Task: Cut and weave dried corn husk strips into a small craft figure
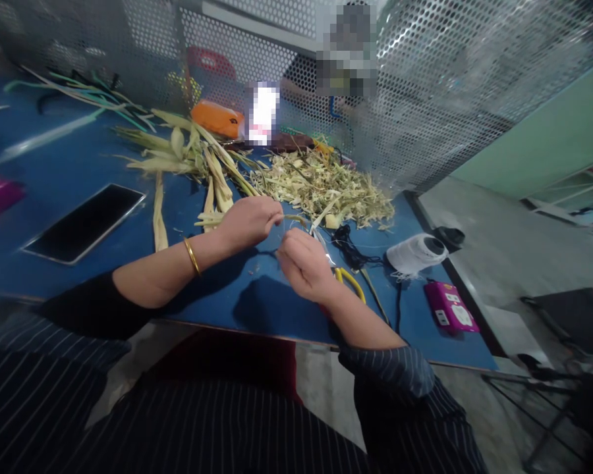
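My left hand is closed in a pinch on a dried corn husk, whose pale ends stick out to the left of the fist. A thin greenish stem shows at its fingertips on the other side. Just right of it and lower, my right hand is closed, fingers curled in, gripping fine white thread that trails toward a white spool. A short stretch of thread spans the gap between both hands. Scissors with yellow handles lie partly hidden behind my right hand.
On the blue table lie a heap of husk scraps, longer husks, black cord, a dark-screened phone, an orange pouch and a purple packet. A perforated metal screen stands behind; a person sits beyond it.
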`<state>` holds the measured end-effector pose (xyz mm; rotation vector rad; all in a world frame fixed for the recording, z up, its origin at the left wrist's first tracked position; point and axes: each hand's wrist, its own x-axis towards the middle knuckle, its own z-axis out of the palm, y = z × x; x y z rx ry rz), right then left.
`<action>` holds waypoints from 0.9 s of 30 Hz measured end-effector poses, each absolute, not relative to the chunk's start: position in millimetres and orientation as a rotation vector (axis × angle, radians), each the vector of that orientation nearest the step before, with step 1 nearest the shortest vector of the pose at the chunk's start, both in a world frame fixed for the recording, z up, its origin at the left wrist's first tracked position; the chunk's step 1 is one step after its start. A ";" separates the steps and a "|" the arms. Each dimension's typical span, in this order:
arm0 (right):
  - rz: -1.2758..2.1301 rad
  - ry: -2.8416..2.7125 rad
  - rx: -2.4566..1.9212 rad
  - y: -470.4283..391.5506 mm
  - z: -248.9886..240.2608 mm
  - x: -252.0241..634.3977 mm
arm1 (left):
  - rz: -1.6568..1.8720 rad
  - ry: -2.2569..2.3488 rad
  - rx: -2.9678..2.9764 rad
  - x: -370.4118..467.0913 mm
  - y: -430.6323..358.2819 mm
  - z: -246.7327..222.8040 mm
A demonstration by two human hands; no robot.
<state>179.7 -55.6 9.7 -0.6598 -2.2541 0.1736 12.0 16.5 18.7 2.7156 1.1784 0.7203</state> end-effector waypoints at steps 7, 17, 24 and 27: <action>0.745 -1.608 -0.864 -34.6 19.7 203.3 | 0.377 0.606 2.925 9.3 6.1 31.4; 0.742 -1.595 -0.952 -30.7 -7.4 184.1 | 1.065 1.041 2.243 7.5 12.4 36.3; 0.016 -2.304 -0.762 -50.5 -3.2 170.7 | 0.797 1.178 2.636 13.8 16.2 16.7; 0.311 -2.118 -0.810 -45.7 4.1 181.2 | 0.456 0.938 2.897 12.3 16.3 15.8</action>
